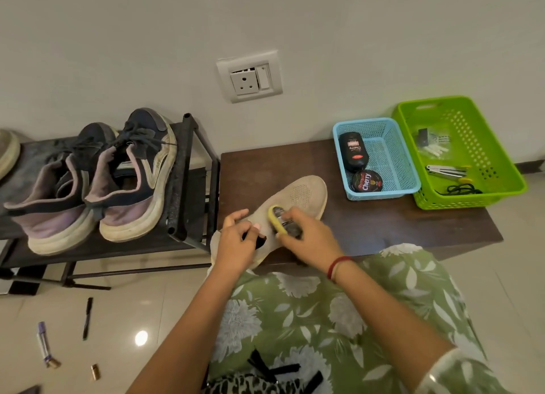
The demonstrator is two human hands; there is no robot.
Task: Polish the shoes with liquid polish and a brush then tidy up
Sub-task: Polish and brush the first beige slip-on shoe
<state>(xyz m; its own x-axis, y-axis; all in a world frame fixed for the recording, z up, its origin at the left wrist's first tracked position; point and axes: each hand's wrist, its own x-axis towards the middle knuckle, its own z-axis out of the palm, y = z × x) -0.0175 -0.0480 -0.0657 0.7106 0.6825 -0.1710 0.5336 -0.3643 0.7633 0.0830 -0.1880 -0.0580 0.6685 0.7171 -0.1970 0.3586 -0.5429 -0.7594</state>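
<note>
Two hands busy, I see: left hand grips heel of beige shoe on bench; right hand clutches yellow brush against shoe's upper.

"Cherry" on round polish tin, "Cherry" on black liquid polish bottle

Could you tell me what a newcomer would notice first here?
On the dark bench, the left hand grips a beige shoe while the right hand holds a yellow brush on it. A bright green basket and a blue basket stand at the bench's right end; dark sneakers sit on the rack at left.
</note>
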